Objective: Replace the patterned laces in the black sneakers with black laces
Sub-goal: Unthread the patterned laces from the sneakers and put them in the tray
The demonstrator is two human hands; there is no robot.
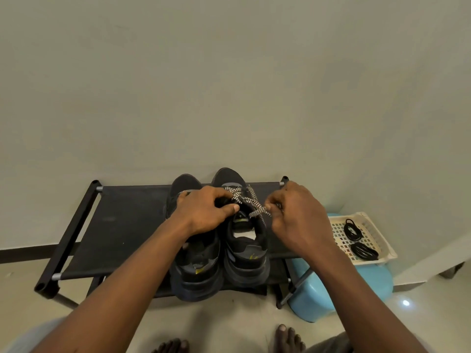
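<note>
Two black sneakers are seen side by side on the top tier of a black shoe rack [127,225] set against a pale wall. Their long axes run parallel, from the person towards the wall, with the toes pointed at the wall and the heels turned to the person, overhanging the rack's front edge. The left sneaker [198,263] is partly covered by the left hand [204,212], which is laid across it; its grip is closed on the upper of the right sneaker [244,253] at the lacing, fingers curled over and the thumb pressed by the tongue. The patterned lace [257,205], black and white, is loosened over the right sneaker's eyelets, with loose strands crossed above the tongue. One strand is pinched in the grip of the right hand [293,215], fingertips drawn together on it just to the right of the shoe. Well to the right of the rack, a cream lattice basket [339,233] is rested on a blue stool [318,296]. Two coiled black laces [353,229] are laid in the basket, one nearer the wall, one nearer the person, apart from each other. Bare toes are visible on the light floor at the bottom edge.
</note>
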